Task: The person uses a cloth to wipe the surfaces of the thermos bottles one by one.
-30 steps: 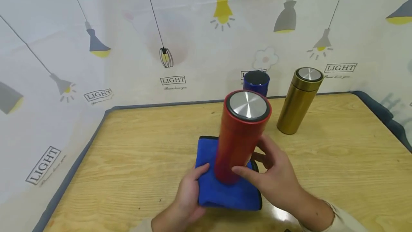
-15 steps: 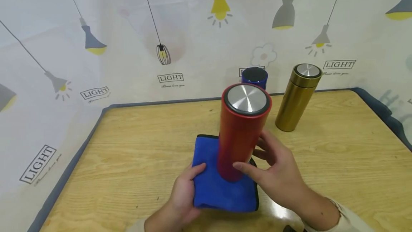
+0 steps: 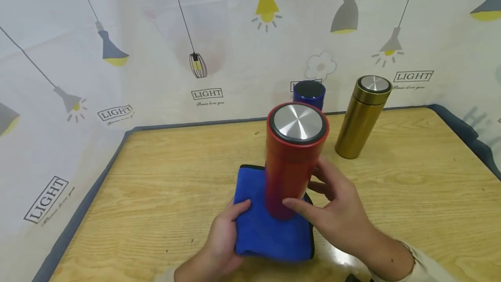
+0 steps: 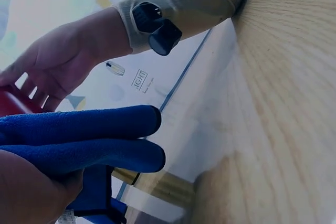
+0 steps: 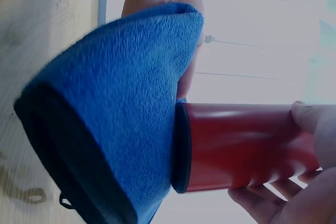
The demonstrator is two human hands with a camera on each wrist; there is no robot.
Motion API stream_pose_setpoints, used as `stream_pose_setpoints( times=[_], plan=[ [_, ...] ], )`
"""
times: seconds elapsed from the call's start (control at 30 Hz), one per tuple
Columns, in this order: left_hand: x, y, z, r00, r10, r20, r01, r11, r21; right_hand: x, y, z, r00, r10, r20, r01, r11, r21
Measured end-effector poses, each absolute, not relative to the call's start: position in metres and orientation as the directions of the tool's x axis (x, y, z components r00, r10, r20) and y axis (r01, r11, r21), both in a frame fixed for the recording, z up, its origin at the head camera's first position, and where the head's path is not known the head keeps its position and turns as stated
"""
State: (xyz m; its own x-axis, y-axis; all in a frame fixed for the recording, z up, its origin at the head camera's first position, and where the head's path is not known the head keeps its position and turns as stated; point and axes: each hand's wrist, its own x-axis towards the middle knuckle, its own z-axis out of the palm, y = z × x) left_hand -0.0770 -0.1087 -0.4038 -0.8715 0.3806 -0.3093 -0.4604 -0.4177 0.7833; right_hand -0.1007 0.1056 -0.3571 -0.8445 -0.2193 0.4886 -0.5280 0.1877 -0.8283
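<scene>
My left hand holds a folded blue towel with black edging above the table, thumb on top and the other fingers hidden beneath it. A red thermos with a silver disc in its lid is held upright by my right hand, thumb in front and fingers round the far side. In the right wrist view, the dark base ring of the red thermos touches the towel. The left wrist view shows the towel's folded layers side by side, with my left hand under them.
Behind the red thermos stands a blue thermos with a dark lid, partly hidden. A gold thermos stands farther right on the wooden table. A lamp-patterned backdrop closes off the back and sides. A small dark object shows at the bottom edge.
The head view has shifted slightly. The red thermos stands a little straighter, its base a bit farther right on the towel. Both hands keep their holds.
</scene>
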Motion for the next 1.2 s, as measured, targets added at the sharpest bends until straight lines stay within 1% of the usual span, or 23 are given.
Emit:
stream_pose_setpoints(
  times=[0.27,0.4,0.47,0.53,0.63,0.7,0.77,0.87,1.03,1.13,1.2],
  plan=[
    [-0.072,-0.104,-0.405,-0.874,0.386,-0.294,-0.451,-0.423,0.786,-0.100,0.105,-0.357,-0.853,-0.227,0.469,-0.514,0.218,-0.829],
    [-0.070,-0.108,-0.403,-0.899,0.328,-0.291,-0.415,-0.425,0.805,-0.101,0.105,-0.358,-0.850,-0.218,0.480,-0.520,0.206,-0.829],
    [-0.072,-0.113,-0.398,-0.918,0.267,-0.294,-0.383,-0.401,0.832,-0.101,0.105,-0.358,-0.845,-0.219,0.487,-0.528,0.203,-0.825],
    [-0.075,-0.119,-0.389,-0.946,0.187,-0.266,-0.319,-0.375,0.870,-0.101,0.106,-0.358,-0.841,-0.225,0.493,-0.536,0.211,-0.818],
    [-0.082,-0.127,-0.373,-0.985,0.054,-0.163,-0.172,-0.347,0.922,-0.101,0.105,-0.360,-0.839,-0.242,0.487,-0.537,0.228,-0.812],
    [-0.085,-0.131,-0.363,-0.997,-0.015,-0.076,-0.067,-0.334,0.940,-0.101,0.105,-0.362,-0.842,-0.260,0.473,-0.531,0.244,-0.811],
    [-0.088,-0.134,-0.354,-0.998,-0.058,-0.015,0.004,-0.314,0.950,-0.101,0.104,-0.365,-0.846,-0.281,0.453,-0.521,0.252,-0.816],
    [-0.091,-0.137,-0.341,-0.994,-0.101,0.044,0.072,-0.290,0.954,-0.101,0.103,-0.367,-0.856,-0.308,0.415,-0.496,0.265,-0.827],
    [-0.092,-0.137,-0.323,-0.974,-0.154,0.168,0.208,-0.298,0.931,-0.100,0.101,-0.369,-0.867,-0.364,0.340,-0.454,0.297,-0.840],
    [-0.090,-0.136,-0.315,-0.944,-0.177,0.279,0.323,-0.320,0.891,-0.100,0.099,-0.370,-0.856,-0.401,0.326,-0.462,0.311,-0.831],
    [-0.090,-0.134,-0.310,-0.913,-0.190,0.361,0.405,-0.324,0.855,-0.100,0.098,-0.371,-0.844,-0.420,0.334,-0.480,0.313,-0.820]
  ],
)
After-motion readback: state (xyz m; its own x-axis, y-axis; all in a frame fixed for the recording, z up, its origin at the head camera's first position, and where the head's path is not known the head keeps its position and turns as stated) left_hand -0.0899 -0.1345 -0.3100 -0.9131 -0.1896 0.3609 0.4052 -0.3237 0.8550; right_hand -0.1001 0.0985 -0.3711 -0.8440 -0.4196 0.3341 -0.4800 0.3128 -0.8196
